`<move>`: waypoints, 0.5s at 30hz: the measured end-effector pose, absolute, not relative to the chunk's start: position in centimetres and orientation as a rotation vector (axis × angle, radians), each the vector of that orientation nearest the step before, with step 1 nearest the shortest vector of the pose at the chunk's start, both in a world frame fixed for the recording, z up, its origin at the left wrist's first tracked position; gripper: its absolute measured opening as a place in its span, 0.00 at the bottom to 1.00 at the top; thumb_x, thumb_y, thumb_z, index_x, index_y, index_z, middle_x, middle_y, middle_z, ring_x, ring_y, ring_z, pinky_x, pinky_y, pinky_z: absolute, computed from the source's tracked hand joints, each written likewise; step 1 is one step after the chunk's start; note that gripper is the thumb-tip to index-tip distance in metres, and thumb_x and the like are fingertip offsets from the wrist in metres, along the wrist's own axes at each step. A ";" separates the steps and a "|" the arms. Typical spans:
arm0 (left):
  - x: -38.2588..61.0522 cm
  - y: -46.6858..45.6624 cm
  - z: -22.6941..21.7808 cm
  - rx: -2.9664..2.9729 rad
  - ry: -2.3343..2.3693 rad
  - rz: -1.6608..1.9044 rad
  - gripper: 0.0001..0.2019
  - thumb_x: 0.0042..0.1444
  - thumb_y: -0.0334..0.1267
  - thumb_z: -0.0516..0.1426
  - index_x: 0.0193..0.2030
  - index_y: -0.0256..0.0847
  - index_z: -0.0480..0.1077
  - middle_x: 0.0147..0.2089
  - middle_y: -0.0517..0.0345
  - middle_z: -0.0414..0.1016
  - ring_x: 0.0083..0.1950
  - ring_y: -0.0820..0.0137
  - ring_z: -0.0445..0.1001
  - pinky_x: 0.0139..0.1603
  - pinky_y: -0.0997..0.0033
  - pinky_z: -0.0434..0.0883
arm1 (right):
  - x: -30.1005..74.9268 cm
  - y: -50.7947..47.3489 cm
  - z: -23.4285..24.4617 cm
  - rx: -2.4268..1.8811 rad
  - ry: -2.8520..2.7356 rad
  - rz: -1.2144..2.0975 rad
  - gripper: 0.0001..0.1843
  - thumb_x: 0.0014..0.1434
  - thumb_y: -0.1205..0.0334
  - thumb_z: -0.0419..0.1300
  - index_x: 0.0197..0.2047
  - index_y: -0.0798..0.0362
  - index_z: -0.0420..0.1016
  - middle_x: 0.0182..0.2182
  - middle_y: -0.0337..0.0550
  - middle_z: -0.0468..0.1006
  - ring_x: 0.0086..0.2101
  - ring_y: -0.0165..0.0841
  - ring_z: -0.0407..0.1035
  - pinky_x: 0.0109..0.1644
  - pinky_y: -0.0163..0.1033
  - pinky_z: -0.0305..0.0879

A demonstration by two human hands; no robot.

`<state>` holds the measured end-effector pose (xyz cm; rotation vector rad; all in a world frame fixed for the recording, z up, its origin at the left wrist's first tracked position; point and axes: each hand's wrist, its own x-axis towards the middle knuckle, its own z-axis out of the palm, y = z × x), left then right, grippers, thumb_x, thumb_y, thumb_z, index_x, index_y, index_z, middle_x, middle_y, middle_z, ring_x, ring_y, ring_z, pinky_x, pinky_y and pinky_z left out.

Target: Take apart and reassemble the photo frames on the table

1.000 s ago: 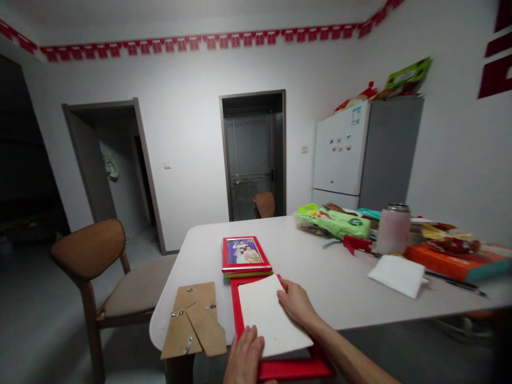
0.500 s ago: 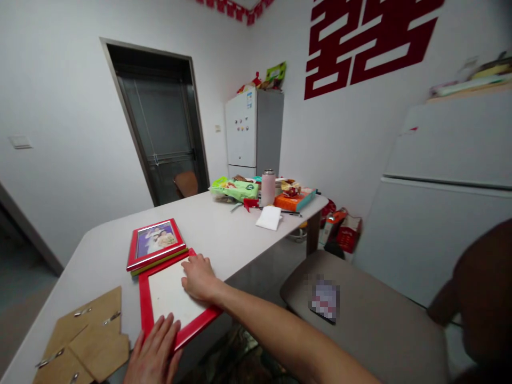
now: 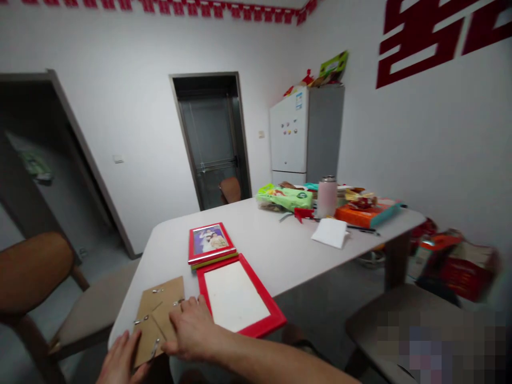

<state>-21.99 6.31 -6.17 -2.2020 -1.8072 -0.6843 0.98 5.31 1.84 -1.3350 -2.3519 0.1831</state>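
A brown picture-frame backing board (image 3: 148,338) with small metal clips and a cut-out stand lies near the table's front left edge. My left hand (image 3: 120,362) grips its lower left edge, fingers and thumb on either side. On its right side my right hand (image 3: 196,330) is closed over the edge, fingers bent. The red picture frame (image 3: 276,314) with a white sheet inside lies just to the right of that hand. Behind it, a second red frame holding a photo (image 3: 210,240) rests on a greenish-yellow layer.
On the far part of the white table (image 3: 256,272) stand a pink bottle (image 3: 328,197), a green packet (image 3: 286,197), an orange box (image 3: 360,213) and folded white paper (image 3: 330,233). A chair (image 3: 36,272) is at the left, another seat (image 3: 384,309) at the right.
Both hands have left the red frame with the white sheet and moved left onto the brown backing board. The view has turned to the left.
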 end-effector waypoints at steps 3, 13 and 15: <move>-21.1 5.4 -5.4 -2.171 -1.837 -0.644 0.20 0.43 0.40 0.49 0.44 0.38 0.65 0.48 0.51 0.69 0.51 0.59 0.65 0.50 0.60 0.64 | -1.1 5.6 1.0 -1.334 -2.306 0.257 0.25 0.41 0.50 0.56 0.39 0.58 0.69 0.40 0.55 0.68 0.43 0.45 0.58 0.45 0.52 0.54; -15.0 1.8 -1.5 -2.305 -1.496 -0.876 0.22 0.46 0.39 0.55 0.50 0.40 0.62 0.53 0.47 0.64 0.52 0.62 0.64 0.48 0.64 0.66 | 6.0 3.3 4.3 -1.212 -2.065 0.519 0.21 0.41 0.65 0.54 0.42 0.52 0.70 0.40 0.46 0.69 0.41 0.35 0.61 0.46 0.37 0.58; -11.9 1.4 -1.6 -2.383 -1.436 -0.862 0.24 0.44 0.39 0.57 0.50 0.39 0.62 0.52 0.46 0.64 0.52 0.61 0.64 0.49 0.63 0.66 | 9.2 2.6 4.0 -1.280 -2.080 0.498 0.20 0.42 0.65 0.53 0.41 0.52 0.71 0.41 0.47 0.69 0.43 0.36 0.61 0.47 0.37 0.57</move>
